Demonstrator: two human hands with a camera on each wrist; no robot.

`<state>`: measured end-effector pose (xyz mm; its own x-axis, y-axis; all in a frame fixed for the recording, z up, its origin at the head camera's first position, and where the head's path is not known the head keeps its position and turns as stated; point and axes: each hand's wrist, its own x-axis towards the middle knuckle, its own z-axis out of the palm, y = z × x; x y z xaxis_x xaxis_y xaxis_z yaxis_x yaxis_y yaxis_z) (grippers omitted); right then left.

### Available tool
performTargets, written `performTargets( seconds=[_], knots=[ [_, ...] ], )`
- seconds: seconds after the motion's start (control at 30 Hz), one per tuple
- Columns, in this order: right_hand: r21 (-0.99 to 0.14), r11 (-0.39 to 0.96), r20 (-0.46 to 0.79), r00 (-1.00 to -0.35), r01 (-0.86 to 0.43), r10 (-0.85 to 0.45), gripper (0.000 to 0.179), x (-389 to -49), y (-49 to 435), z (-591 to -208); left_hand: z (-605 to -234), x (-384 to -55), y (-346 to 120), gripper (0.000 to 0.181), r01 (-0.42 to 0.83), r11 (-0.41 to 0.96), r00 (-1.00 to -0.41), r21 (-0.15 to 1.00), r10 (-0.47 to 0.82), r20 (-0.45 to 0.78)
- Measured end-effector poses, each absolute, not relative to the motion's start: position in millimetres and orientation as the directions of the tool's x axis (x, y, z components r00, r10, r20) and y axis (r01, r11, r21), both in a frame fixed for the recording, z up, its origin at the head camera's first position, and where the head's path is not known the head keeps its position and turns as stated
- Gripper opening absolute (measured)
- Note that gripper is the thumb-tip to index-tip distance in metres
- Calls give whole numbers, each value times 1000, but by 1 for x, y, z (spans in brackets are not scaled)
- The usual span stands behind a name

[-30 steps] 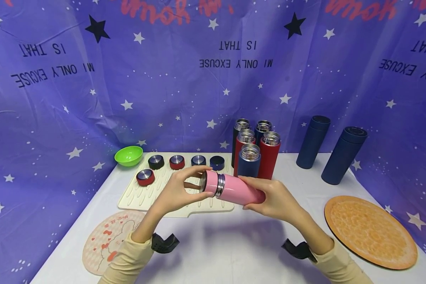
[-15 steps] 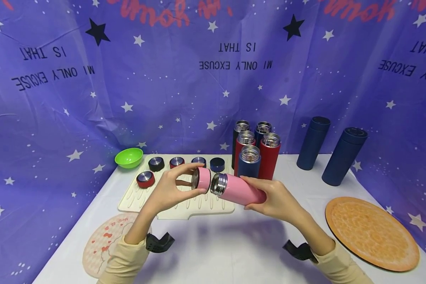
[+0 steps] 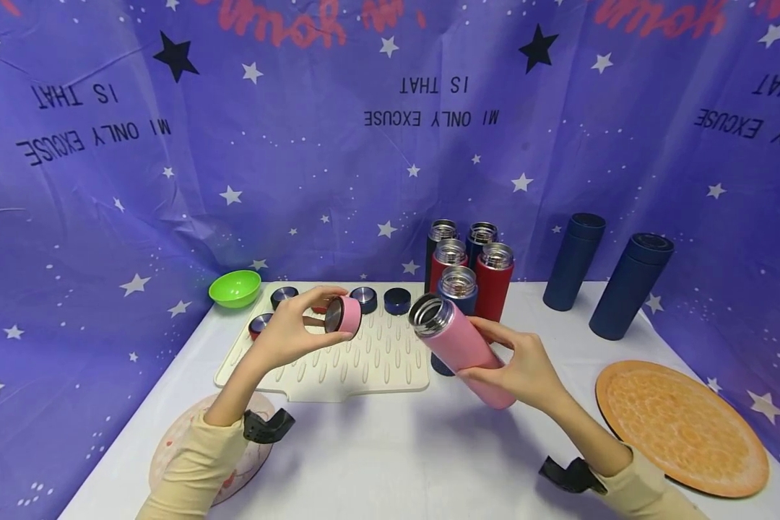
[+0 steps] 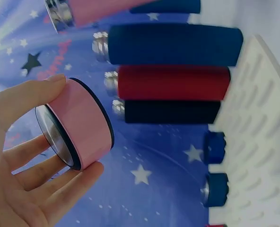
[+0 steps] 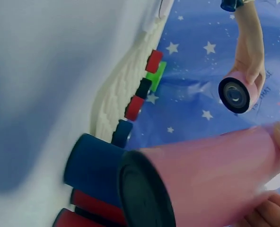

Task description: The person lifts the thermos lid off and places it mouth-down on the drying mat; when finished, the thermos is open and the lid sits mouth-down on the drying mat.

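My left hand (image 3: 292,328) pinches a pink bottle lid (image 3: 343,318) between thumb and fingers above the white drying mat (image 3: 370,372). In the left wrist view the lid (image 4: 81,123) has dark rims and a metal top. My right hand (image 3: 520,368) grips a pink thermos bottle (image 3: 468,354) round its body, tilted with its bare steel mouth up and to the left. Lid and bottle are apart. The dark base of the bottle (image 5: 196,184) faces the right wrist camera. Behind the pink bottle stands a blue open bottle (image 3: 456,285), partly hidden.
Several lids, such as a dark blue one (image 3: 397,300), lie on the mat. Open red bottles (image 3: 494,282) stand at the back. Two capped navy bottles (image 3: 630,285) are at the right, near a round orange mat (image 3: 682,426). A green bowl (image 3: 235,289) sits back left.
The pink lid has come off the pink bottle. My left hand has carried it left, while my right hand has tipped the bottle more upright and moved it right.
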<state>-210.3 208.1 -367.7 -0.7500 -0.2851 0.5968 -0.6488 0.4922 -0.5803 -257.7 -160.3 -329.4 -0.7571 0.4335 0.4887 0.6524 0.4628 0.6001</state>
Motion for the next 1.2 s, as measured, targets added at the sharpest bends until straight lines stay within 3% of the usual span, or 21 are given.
performTargets(
  seconds=[0.13, 0.27, 0.4, 0.73, 1.0, 1.2],
  knots=[
    [-703, 420, 545, -815, -573, -199, 73, -208, 217, -371, -334, -268, -168, 63, 637, 507, -770, 581, 451, 450],
    [-774, 305, 540, -830, -555, -140, 74, -208, 224, -373, -343, -278, -177, 63, 607, 539, -793, 584, 460, 401],
    [-800, 216, 554, -827, -560, -93, 74, -208, 230, -373, -352, -290, -187, 64, 587, 567, -808, 578, 454, 375],
    [-899, 93, 433, -900, -428, 48, 72, -208, 246, -376, -371, -323, -207, 63, 546, 690, -838, 475, 443, 318],
    [-938, -110, 320, -944, -328, 83, 81, -226, 253, -381, -384, -348, -216, 58, 505, 736, -863, 450, 446, 238],
    [-953, -162, 244, -965, -257, 98, 83, -245, 257, -390, -392, -363, -218, 56, 493, 743, -869, 452, 449, 209]
  ],
)
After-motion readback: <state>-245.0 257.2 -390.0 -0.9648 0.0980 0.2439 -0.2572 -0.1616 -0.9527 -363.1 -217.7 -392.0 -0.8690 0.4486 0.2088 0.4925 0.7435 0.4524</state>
